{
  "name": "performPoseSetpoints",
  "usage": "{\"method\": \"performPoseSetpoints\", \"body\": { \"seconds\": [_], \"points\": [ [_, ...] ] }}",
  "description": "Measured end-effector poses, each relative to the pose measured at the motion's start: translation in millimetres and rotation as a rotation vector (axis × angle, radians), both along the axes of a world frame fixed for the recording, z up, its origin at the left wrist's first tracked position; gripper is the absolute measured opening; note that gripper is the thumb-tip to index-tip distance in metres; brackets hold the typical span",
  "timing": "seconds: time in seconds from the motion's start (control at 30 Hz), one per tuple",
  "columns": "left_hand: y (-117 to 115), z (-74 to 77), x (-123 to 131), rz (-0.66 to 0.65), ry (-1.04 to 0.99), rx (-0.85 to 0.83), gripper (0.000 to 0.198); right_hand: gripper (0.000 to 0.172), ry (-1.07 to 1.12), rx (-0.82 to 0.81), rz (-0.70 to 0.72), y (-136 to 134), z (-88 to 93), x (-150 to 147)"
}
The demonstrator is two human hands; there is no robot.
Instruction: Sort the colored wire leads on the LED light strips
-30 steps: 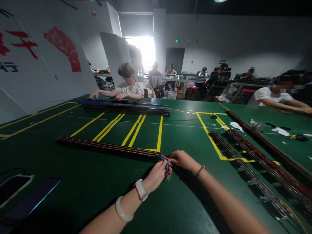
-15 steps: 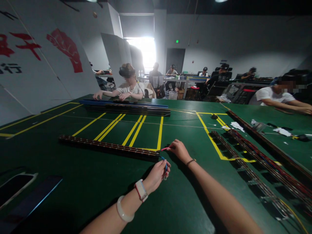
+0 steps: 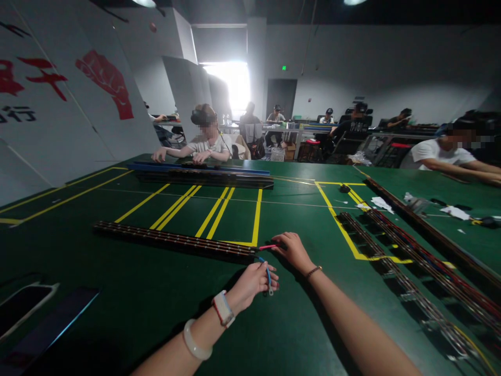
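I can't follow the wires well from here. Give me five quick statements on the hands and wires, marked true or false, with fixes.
1. The right hand has the red wire at its fingers. True.
2. The blue wire is at the right hand. False: it is at the left hand.
3. Both wires come from the end of the long dark strip nearest the hands. True.
4. The watch is on the right wrist. False: it is on the left.
5. Yellow tape lines mark the green table. True.
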State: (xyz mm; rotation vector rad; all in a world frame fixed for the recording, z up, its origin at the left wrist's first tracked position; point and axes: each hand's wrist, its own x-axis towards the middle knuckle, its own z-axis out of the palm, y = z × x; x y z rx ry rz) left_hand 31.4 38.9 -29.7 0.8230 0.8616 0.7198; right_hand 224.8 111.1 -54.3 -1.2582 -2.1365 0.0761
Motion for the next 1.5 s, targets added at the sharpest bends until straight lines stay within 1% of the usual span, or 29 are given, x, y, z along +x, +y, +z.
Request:
{"method": "performPoseSetpoints", "body": {
  "seconds": [0.13, 0.33, 0.43, 0.53, 0.73, 0.8, 0.93, 1.07, 1.27, 1.5],
  "points": [
    [5, 5.2, -7, -0.068, 0.161, 0.069, 0.033, 0.019, 0.045, -0.056, 0.041, 0, -1.0, 1],
    [13, 14.4, -17, -0.223, 0.323, 0.145, 0.044, 0.029, 0.034, -0.066, 0.128, 0, 0.4, 2],
    [15, 20.6, -18, -0.261, 0.421, 0.200, 0.045, 0.032, -0.005, -0.051, 0.138, 0, 1.0, 3],
    [15, 24.6, -18, -0.270, 0.496, 0.238, 0.046, 0.033, -0.034, -0.054, 0.139, 0, 1.0, 3],
    [16, 24.2, -19, -0.272, 0.528, 0.280, 0.045, 0.034, -0.066, -0.087, 0.171, -3, 4.6, 1],
    [15, 24.2, -20, -0.287, 0.534, 0.284, 0.047, 0.032, -0.019, -0.101, 0.161, -5, 7.8, -1],
    [14, 25.9, -19, -0.301, 0.513, 0.255, 0.048, 0.029, 0.148, -0.139, 0.123, -7, 12.7, -2],
    [14, 28.3, -17, -0.275, 0.497, 0.207, 0.043, 0.026, 0.236, -0.164, 0.160, -5, 11.9, 1],
    [14, 29.3, -18, -0.256, 0.453, 0.154, 0.043, 0.019, 0.201, -0.127, 0.158, -2, 6.8, 7],
    [14, 27.1, -19, -0.254, 0.431, 0.140, 0.043, 0.022, 0.190, -0.076, 0.165, -3, 3.5, 10]
  ]
}}
